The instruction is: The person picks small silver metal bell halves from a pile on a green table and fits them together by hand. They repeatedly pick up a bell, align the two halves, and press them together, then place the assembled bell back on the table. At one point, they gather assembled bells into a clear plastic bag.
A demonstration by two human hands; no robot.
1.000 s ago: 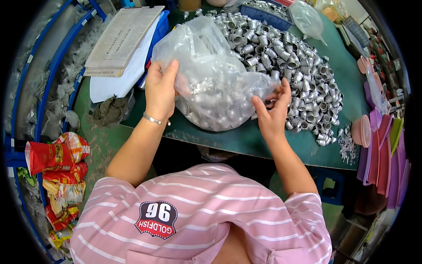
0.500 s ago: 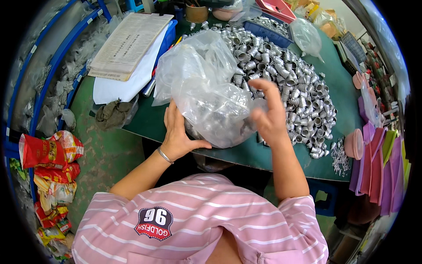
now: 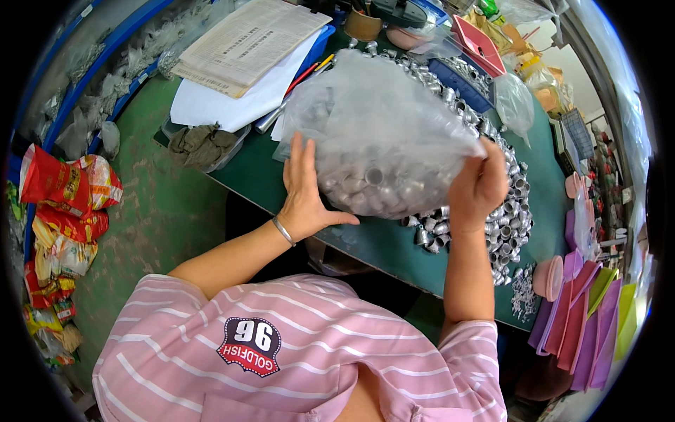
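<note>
A clear plastic bag (image 3: 383, 105) partly filled with silvery metal fittings (image 3: 375, 176) rests at the near edge of the green table. My left hand (image 3: 304, 197) lies against the bag's left side, fingers stretched and thumb spread along its lower edge. On the other side, my right hand (image 3: 479, 184) is closed, pinching the bag's plastic at its right corner, which is pulled out taut. Loose fittings of the same kind (image 3: 512, 235) are heaped behind and to the right of the bag, partly hidden by it.
Papers (image 3: 249, 46) and a grey rag (image 3: 202, 146) lie at the left. A blue bin (image 3: 460, 86) of parts and a pink tray (image 3: 479, 46) stand at the back. Small white pieces (image 3: 524, 292) and a pink bowl (image 3: 547, 278) sit at the right, beside hanging coloured trays (image 3: 580, 309).
My right hand, earlier raised with fingers apart beside the bag, now grips its right corner. The plastic has been spread out to the right. My left hand stays at the left side.
</note>
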